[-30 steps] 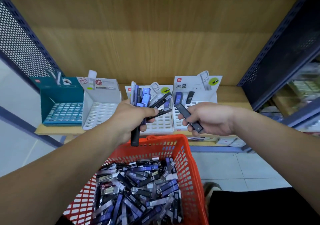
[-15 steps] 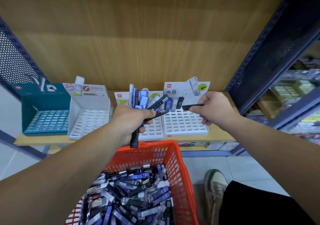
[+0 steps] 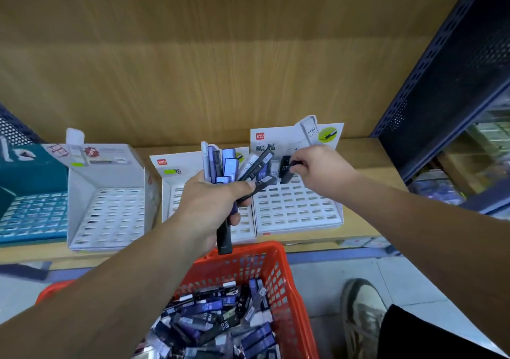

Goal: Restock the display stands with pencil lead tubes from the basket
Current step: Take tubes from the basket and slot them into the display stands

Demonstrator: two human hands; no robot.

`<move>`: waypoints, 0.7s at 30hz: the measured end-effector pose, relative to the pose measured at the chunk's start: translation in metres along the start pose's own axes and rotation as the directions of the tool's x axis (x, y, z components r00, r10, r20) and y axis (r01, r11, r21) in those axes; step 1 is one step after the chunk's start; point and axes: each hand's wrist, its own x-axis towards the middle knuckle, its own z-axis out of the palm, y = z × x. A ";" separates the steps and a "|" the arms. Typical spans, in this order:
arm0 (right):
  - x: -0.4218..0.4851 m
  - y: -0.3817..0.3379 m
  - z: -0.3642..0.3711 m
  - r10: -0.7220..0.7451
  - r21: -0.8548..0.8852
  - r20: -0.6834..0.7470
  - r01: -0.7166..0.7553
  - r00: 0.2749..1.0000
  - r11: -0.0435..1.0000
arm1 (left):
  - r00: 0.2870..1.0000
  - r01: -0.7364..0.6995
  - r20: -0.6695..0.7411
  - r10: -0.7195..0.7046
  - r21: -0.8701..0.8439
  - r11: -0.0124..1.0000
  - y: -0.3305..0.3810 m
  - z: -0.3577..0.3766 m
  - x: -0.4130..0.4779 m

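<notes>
Up on the wooden shelf (image 3: 367, 160): four display stands sat side by side, a teal stand (image 3: 33, 193) far left, then a white stand (image 3: 107, 201), a middle stand (image 3: 176, 195) and a rightmost stand (image 3: 298, 206).
Left hand (image 3: 212, 201): fingers curled tight round a fanned bunch of lead tubes (image 3: 225, 165), purple and black ones, held up in front of the middle stand. One long black tube (image 3: 224, 237) poked out under the fist.
Right hand (image 3: 323, 171): fingertips pinched a single black tube (image 3: 287, 172) over the back row of the rightmost stand, right by a few tubes standing there. Honestly couldn't tell if it was in a slot.
Basket (image 3: 278, 270): orange plastic, just below the shelf edge, heaped with loose tubes (image 3: 220, 320).
Floor (image 3: 414, 284): pale tiles, with a shoe (image 3: 361, 311) just right of the basket.
</notes>
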 end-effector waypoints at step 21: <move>0.012 -0.007 0.007 -0.110 -0.059 -0.074 0.105 0.991 0.993 | 0.999 0.009 -0.038 -0.009 0.018 1.000 0.000 -0.017 0.002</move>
